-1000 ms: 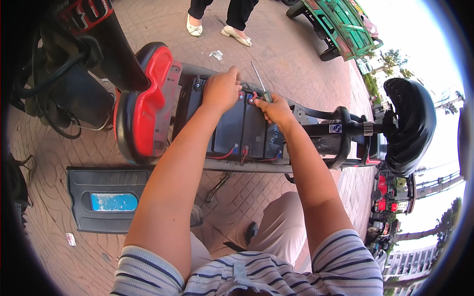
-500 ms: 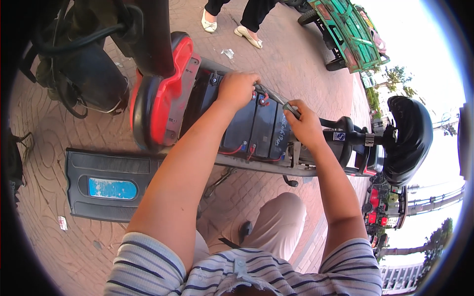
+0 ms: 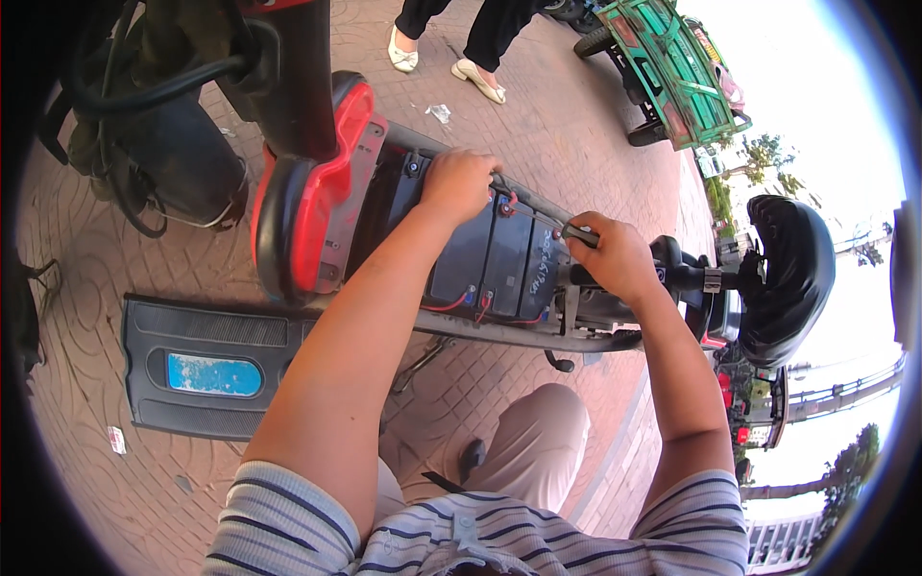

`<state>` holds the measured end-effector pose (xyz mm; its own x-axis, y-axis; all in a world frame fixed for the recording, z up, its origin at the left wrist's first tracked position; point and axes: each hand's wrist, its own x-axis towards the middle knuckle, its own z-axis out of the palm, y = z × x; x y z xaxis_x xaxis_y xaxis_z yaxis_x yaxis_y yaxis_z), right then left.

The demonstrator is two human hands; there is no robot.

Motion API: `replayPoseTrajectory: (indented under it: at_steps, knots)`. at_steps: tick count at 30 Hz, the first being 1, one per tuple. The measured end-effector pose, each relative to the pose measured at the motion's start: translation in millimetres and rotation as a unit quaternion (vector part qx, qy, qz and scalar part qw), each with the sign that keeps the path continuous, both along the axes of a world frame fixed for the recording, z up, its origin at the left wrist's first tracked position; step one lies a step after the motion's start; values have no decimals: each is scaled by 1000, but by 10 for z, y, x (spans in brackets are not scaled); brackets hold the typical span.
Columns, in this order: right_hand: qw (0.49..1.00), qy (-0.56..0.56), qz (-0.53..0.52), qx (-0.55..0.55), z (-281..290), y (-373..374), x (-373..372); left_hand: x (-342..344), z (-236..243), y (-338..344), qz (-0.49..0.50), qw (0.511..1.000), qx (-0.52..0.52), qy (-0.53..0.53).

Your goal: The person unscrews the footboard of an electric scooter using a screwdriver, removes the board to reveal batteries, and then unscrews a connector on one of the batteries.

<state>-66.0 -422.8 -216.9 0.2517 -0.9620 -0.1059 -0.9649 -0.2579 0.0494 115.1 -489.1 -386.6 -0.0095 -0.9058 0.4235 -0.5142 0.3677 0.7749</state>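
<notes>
In my right hand (image 3: pixel 615 252) is a screwdriver (image 3: pixel 579 234), gripped by its dark handle. Its thin shaft points left along the far side of several black batteries (image 3: pixel 461 261) in the open floor of an electric scooter. The tip lies near a terminal with a red wire (image 3: pixel 507 204). My left hand (image 3: pixel 461 184) rests over the batteries' far edge, fingers bent together by that terminal. What they pinch, if anything, is hidden. Red wires (image 3: pixel 447 305) run along the batteries' near edge.
A black floor panel (image 3: pixel 206 331) with a blue inset lies on the paving at left. The scooter's red front cover (image 3: pixel 317 211) and black seat (image 3: pixel 792 278) flank the batteries. Beyond stand a person in pale shoes (image 3: pixel 478 81) and a green cargo cart (image 3: pixel 663 67).
My right hand has moved slightly right and down with the screwdriver, drawing it away from my left hand. The left hand stays nearly in place.
</notes>
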Motion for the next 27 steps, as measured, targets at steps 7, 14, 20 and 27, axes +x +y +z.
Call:
replayPoseTrajectory:
  at_steps: [7, 14, 20, 27]
  knots:
    - [999, 28, 27, 12, 65, -39, 43, 31, 6, 14, -2, 1000, 17, 3]
    - [976, 25, -56, 208, 240, -495, 290, 44, 11, 33, -12, 1000, 18, 20]
    - [860, -32, -303, 409, 388, -963, 328, -30, -12, 2, -37, 998, 8, 40]
    - [842, -5, -290, 455, 381, -937, 400, 26, 5, -8, -23, 999, 20, 31]
